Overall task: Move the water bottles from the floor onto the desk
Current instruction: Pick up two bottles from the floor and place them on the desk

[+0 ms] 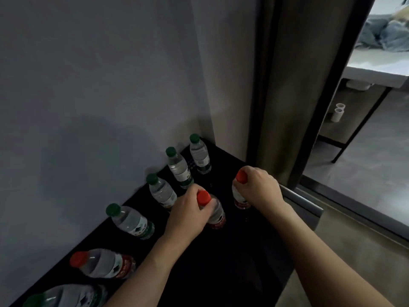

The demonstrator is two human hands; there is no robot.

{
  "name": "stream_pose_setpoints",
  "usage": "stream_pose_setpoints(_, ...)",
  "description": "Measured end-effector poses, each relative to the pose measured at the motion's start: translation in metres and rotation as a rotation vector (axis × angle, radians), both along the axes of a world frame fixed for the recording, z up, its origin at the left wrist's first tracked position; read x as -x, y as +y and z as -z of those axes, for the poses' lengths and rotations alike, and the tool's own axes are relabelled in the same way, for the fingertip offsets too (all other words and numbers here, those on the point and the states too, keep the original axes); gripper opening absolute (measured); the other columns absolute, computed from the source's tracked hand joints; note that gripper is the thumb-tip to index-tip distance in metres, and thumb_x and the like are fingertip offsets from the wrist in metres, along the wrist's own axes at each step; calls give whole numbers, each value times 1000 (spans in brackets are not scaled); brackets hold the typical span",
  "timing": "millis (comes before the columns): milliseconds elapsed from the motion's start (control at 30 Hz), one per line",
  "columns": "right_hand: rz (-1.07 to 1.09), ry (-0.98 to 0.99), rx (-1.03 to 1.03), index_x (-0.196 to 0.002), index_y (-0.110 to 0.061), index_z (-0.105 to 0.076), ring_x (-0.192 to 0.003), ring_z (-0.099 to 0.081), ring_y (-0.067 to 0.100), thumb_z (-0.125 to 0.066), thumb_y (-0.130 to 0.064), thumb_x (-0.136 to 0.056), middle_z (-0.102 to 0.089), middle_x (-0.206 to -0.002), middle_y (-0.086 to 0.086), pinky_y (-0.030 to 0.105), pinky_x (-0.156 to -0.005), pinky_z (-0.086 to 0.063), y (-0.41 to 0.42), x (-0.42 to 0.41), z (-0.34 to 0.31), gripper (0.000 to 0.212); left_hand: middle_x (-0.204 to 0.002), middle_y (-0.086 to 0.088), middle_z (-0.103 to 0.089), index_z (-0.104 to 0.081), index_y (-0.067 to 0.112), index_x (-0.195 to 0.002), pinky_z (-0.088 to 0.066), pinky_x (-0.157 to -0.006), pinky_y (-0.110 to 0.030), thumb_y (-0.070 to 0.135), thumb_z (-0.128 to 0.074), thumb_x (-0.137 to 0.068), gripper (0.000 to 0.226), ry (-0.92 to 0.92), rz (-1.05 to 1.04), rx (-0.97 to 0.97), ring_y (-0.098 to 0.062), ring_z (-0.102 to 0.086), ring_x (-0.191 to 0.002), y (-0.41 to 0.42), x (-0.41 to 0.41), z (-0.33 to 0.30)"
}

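Below, both hands grasp clear plastic water bottles with red screw caps by the neck. The left hand (188,214) curls round the nearer red-capped bottle (213,212); the right hand (261,188) curls round the farther red-capped bottle (240,192). Both bottles appear to stand on or just above a black mat (221,262) laid along a grey wall (99,85).

Risk: a neck-only hold lets a full bottle swing or slip; the left forearm passes just beside the standing green-capped clear bottles (162,191), so a careless lift could topple one.

Six further bottles line the wall, four green-capped, one red-capped, one cut off by the frame's lower edge. A dark curtain (287,85) hangs at right; beyond it, a pale desk (376,69) stands well apart over grey flooring.
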State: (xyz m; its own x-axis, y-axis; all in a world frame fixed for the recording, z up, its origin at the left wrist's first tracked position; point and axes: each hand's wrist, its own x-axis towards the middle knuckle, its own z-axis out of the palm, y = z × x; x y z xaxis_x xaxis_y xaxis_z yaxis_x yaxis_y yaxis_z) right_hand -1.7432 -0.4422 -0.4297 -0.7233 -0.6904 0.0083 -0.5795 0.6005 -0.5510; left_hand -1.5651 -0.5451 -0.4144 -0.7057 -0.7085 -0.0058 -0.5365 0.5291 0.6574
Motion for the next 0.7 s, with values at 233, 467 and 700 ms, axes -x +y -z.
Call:
stream_pose_setpoints(233, -21, -35, 61, -90, -21, -51, -82, -57, 26, -65, -40, -85, -53, -87, -3, 30, -66, -33, -50, 47, 27, 24, -75, 9, -60, -49, 28, -92, -41, -55, -19, 41, -68, -88, 23, -28, -66, -45, -2, -57, -65, -39, 47, 40)
stream_pose_setpoints(467, -39, -41, 76, -90, -25, -46, -75, -45, 14, -65, -42, -86, -48, -87, -8, 29, -65, -33, -56, 56, 36, 26, -77, 9, -59, -44, 31, -93, -39, -56, -14, 41, -67, -89, 25, -36, 27, -65, 0, -58, -72, -51, 54, 48)
stream_pose_setpoints(700, -7, -19, 19, -107, -21, -57, -81, -55, 16, -61, -46, -89, -58, -98, -5, 29, -67, -39, -50, 47, 29, 31, -82, 8, -59, -42, 32, -95, -50, -66, -28, 40, -66, -89, 26, -27, 23, -93, -3, -59, -75, -48, 51, 48)
